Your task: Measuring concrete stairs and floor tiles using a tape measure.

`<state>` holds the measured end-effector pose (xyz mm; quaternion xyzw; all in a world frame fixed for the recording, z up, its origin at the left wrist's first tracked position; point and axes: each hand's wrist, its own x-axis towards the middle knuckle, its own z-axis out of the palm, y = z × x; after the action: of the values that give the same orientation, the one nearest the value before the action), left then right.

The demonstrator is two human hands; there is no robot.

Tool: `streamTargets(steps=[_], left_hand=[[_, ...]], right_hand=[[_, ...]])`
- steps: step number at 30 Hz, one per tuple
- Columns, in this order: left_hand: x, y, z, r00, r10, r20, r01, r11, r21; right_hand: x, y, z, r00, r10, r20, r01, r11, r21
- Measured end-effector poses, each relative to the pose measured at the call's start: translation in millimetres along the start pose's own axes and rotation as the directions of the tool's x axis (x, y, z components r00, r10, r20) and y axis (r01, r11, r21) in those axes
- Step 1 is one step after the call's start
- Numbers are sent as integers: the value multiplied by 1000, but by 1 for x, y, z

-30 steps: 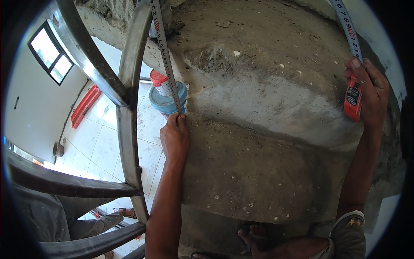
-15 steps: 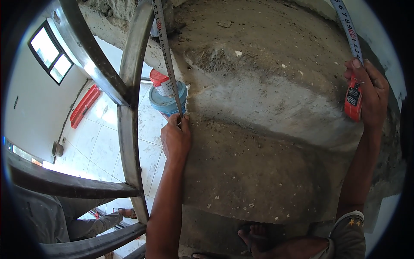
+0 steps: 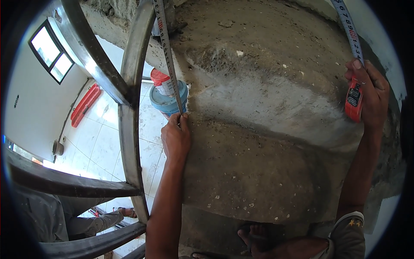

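Grip status: your left hand (image 3: 176, 137) pinches a steel tape blade (image 3: 168, 60), which extends ahead of it beside the concrete stair (image 3: 258, 172); your right hand (image 3: 374, 93) grasps the red tape-measure case (image 3: 354, 102), blade extending above. Hold both spans taut and untwisted.

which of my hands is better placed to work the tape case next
Probably your right hand: it grips the red tape case. Your left hand is well apart from it, pinching a tape strip near the concrete step.
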<state>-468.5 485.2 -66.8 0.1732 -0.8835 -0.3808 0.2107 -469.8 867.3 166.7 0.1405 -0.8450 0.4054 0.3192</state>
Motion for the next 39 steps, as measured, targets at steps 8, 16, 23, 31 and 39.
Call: streamTargets(steps=[8, 16, 23, 31, 39], left_hand=[[0, -1, 1, 1000, 8, -9, -8, 1000, 10], [-1, 2, -1, 1000, -2, -3, 2, 1000, -7], [-1, 5, -2, 999, -40, 18, 40, 999, 16], [-1, 3, -1, 998, -64, 14, 62, 992, 114], [-1, 5, -1, 997, -68, 25, 64, 990, 127]], right_hand=[[0, 2, 1, 1000, -15, -1, 15, 1000, 11], [0, 0, 0, 1000, -6, 18, 6, 1000, -4], [1, 2, 0, 999, -31, 15, 31, 999, -10], [0, 2, 0, 1000, -10, 11, 10, 1000, -9], [0, 1, 0, 999, -27, 25, 28, 999, -23]])
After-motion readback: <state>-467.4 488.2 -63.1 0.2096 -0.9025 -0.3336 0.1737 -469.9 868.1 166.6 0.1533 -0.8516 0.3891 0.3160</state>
